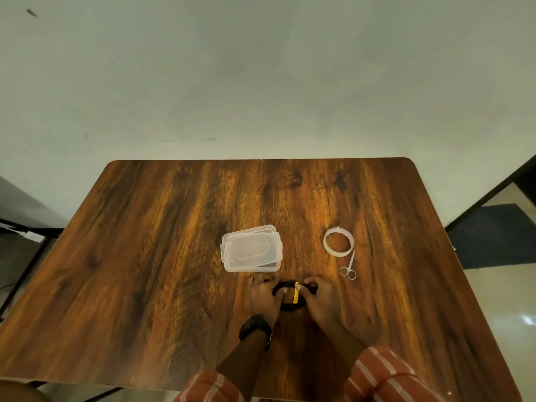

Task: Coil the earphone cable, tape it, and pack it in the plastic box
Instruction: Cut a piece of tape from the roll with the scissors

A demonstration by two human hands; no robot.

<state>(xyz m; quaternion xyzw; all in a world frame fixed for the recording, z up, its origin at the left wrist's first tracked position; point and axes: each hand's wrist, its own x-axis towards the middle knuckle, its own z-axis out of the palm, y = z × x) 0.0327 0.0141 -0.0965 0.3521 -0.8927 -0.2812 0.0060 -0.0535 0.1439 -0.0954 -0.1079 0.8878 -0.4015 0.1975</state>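
A black earphone cable [291, 305] lies coiled in a small loop on the wooden table, with a yellow part [296, 292] across its middle. My left hand [264, 297] grips the loop's left side, and my right hand [319, 298] grips its right side. Both hands rest low on the table and hide much of the cable. A clear plastic box [251, 248] with its lid on sits just beyond my left hand. A roll of clear tape [338, 241] lies flat to the right of the box.
Small metal scissors [349, 268] lie just below the tape roll, close to my right hand. The wooden table [162, 242] ends at a pale wall at the back. Dark furniture frames stand beside the table's left and right edges.
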